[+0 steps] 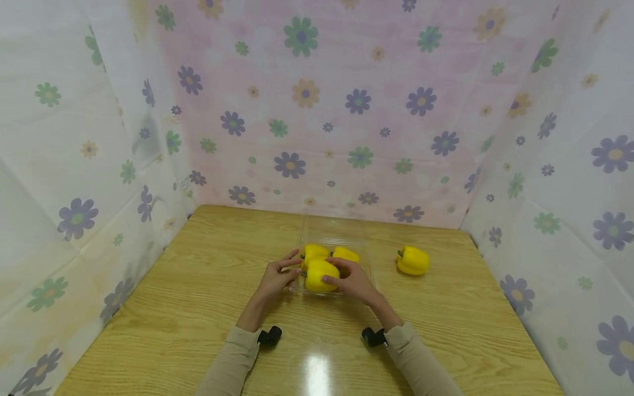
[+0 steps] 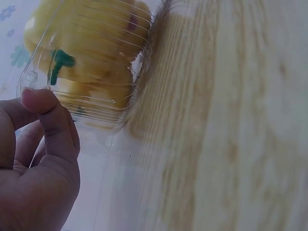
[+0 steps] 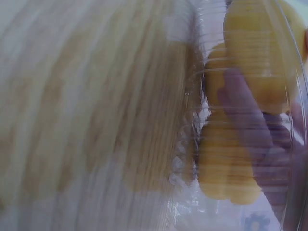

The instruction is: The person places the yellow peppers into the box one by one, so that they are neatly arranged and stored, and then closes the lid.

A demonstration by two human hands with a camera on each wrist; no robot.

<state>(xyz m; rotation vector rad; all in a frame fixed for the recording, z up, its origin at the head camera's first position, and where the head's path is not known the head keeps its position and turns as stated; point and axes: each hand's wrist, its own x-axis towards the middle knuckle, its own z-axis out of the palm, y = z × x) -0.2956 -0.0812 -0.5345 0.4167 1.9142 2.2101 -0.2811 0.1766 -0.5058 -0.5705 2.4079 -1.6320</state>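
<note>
Head view: yellow pepper is held by right grip, clear container apparently edge-pinched by left grip; container could be tipped by uneven tugging.

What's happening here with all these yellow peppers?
A person's right hand holds a yellow pepper at the front of an open clear container, while the left hand grips the container's left edge. Two more peppers are inside, behind it. A fourth pepper lies on the table, right of the container.
</note>
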